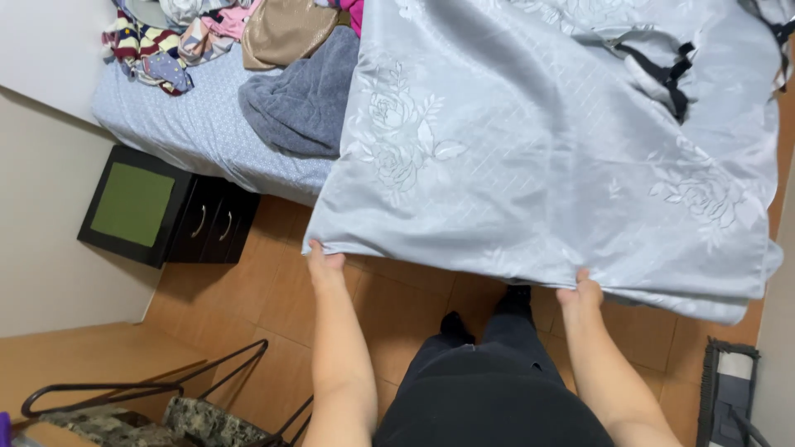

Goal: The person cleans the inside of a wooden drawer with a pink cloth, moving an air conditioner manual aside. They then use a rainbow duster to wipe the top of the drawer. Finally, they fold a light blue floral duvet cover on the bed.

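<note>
A large pale grey-blue bedsheet (538,141) with an embossed rose pattern hangs spread out in front of me, reaching over the bed. My left hand (325,263) grips its lower left corner. My right hand (580,291) pinches the lower edge further right. Both arms stretch forward above my dark trousers and the floor. Black straps lie on the sheet near its upper right.
A bed (190,116) with a light blue patterned cover holds a grey towel (306,103), a tan bag (286,29) and a heap of colourful clothes (170,37). A black nightstand (161,207) stands by the wall. A metal-framed chair (157,406) is bottom left, a mop (729,385) bottom right.
</note>
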